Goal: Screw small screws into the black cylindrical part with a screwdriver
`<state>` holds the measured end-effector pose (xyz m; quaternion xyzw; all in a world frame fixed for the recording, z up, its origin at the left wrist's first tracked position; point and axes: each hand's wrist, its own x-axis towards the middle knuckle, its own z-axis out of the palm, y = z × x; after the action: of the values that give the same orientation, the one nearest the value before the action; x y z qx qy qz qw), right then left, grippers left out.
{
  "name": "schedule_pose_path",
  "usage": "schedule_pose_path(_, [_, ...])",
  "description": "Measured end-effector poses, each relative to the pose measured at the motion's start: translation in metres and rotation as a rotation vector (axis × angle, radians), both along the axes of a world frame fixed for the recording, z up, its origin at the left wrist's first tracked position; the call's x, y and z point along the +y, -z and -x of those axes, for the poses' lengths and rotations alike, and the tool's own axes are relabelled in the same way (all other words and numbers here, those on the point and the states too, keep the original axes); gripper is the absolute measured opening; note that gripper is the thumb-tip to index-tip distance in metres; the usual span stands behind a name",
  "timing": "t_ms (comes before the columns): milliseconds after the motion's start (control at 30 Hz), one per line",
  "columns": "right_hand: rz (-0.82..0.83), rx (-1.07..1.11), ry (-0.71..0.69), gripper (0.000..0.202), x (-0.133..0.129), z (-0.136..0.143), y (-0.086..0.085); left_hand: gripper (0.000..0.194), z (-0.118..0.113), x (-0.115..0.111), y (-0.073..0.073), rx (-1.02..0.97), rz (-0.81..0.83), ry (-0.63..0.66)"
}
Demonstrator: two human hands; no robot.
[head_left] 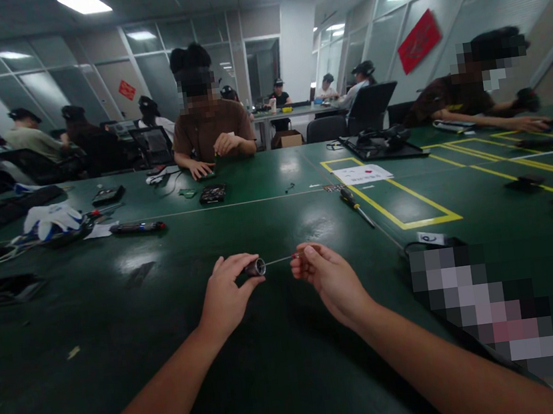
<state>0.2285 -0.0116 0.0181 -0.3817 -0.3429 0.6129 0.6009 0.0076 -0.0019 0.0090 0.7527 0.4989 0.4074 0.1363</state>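
A short dark cylinder [256,267] with an open, metallic-rimmed end is pinched between the thumb and fingers of my left hand [227,288]. Its open end faces right and toward me. My right hand [330,280] is closed on the reddish handle end of a thin metal rod [278,260]. The rod runs left from those fingers to the mouth of the cylinder; whether its tip is inside cannot be made out. Both hands are above the green table [276,368].
A screwdriver [356,206] lies beyond my right hand, near a paper sheet [363,174] and yellow tape. White gloves [54,221] and a dark pen-like tool [138,228] are at left. A person [211,131] works opposite; another leans in at right.
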Motion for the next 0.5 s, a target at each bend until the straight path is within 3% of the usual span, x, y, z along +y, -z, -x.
schedule_pose_path(133, [0.126,0.098,-0.005,0.019,0.0043,-0.0041,0.0032,0.034,-0.0005,-0.0005,-0.0009,-0.006,0.003,-0.008])
schedule_pose_path(500, [-0.178,-0.152,0.104,0.027,-0.0026,0.0035,-0.0005,0.034,-0.0007,0.0008,0.0016,0.025,-0.007,-0.008])
